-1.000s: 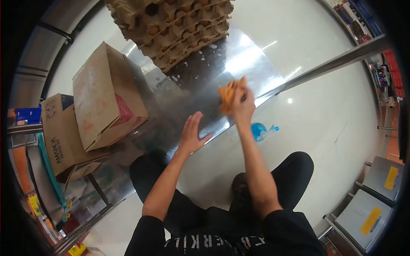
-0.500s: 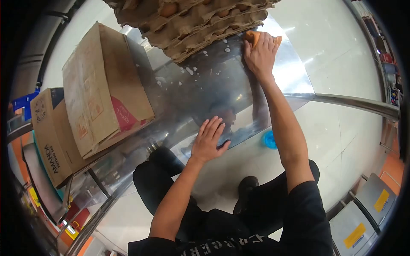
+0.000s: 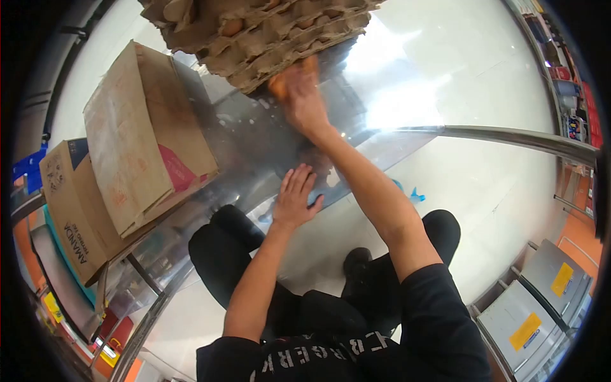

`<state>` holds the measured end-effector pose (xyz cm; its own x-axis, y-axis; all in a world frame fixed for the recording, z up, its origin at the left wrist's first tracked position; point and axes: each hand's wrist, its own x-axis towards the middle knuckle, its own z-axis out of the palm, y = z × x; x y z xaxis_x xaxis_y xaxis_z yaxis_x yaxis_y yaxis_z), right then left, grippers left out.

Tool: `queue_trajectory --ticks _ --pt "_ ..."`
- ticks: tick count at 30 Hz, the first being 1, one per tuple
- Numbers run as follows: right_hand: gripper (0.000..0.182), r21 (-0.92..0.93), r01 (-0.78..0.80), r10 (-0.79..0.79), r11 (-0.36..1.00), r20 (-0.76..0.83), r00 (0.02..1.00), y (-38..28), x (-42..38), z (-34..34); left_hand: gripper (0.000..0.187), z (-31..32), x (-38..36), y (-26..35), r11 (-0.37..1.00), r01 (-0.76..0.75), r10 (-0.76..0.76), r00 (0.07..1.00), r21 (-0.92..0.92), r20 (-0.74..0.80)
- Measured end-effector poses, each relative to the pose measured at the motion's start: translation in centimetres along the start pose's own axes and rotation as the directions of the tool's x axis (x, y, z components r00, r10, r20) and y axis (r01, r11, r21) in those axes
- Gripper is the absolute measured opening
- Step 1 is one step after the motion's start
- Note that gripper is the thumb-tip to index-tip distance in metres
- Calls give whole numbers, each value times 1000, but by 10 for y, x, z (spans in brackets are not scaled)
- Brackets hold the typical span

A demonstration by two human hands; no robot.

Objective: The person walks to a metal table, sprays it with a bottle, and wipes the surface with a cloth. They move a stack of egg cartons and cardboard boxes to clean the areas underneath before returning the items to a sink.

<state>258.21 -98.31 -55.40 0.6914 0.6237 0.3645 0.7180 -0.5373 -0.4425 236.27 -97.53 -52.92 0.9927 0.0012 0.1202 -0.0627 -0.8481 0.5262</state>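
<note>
My right hand (image 3: pixel 304 102), blurred by motion, presses an orange cloth (image 3: pixel 286 80) on the shiny metal surface (image 3: pixel 254 143), right by the lower edge of the stacked egg trays (image 3: pixel 261 48). White droplets lie on the metal left of this hand. Nearer to me, my left hand (image 3: pixel 294 198) rests flat at the surface's front edge, its fingers apart and nothing in it. Brown eggs show in the cardboard trays.
Two cardboard boxes, one upright (image 3: pixel 127 140) and one tilted (image 3: pixel 76 210), stand at the left. A metal rail (image 3: pixel 509 137) runs off to the right. A blue object (image 3: pixel 416 196) lies on the floor. Grey lidded bins (image 3: pixel 519 325) are at lower right.
My right hand has swept left with the orange cloth, from the far right of the metal to the egg trays' edge. The left hand stays on the front edge. The whole view has shifted slightly.
</note>
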Motion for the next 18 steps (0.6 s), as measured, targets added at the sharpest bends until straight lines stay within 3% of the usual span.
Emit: queue_trajectory --ticks 2,5,6,8,9,10,11,13,16,17,18 --pt "55 174 214 -236 961 120 964 -8 -14 -5 53 -1 2 2 1000 4 -4 1000 0 2" --pt "54 114 277 -287 954 87 954 -6 -13 -9 53 -2 2 3 999 9 -10 1000 36 29" --pt "57 -56 180 -172 982 133 976 3 -8 -13 53 -3 -2 5 999 13 -15 999 37 41" --pt "53 -141 -74 46 987 -191 981 45 9 -38 53 -4 3 4 999 13 -15 999 46 43" --pt "46 48 -182 188 982 -217 958 101 16 -21 52 -4 5 3 999 17 -18 999 42 35" --pt "41 -146 -181 151 973 -199 968 140 28 -45 52 -3 4 3 999 17 -19 999 33 35" --pt "43 -44 -315 304 948 -167 938 149 31 -75 52 -3 3 3 1000 17 -18 999 22 34" --pt "49 -222 -365 319 904 -217 922 167 42 -91 53 -4 5 4 999 27 -28 999 24 41" --pt "55 -235 -320 240 918 -314 919 159 37 -46 54 -7 4 4 999 35 -35 998 15 54" --pt "42 -167 -249 164 954 -407 899 113 31 -45 54 -7 6 3 999 33 -34 998 13 56" --pt "50 26 -247 235 969 -421 876 85 19 -19 54 -7 5 6 999 37 -37 997 7 60"
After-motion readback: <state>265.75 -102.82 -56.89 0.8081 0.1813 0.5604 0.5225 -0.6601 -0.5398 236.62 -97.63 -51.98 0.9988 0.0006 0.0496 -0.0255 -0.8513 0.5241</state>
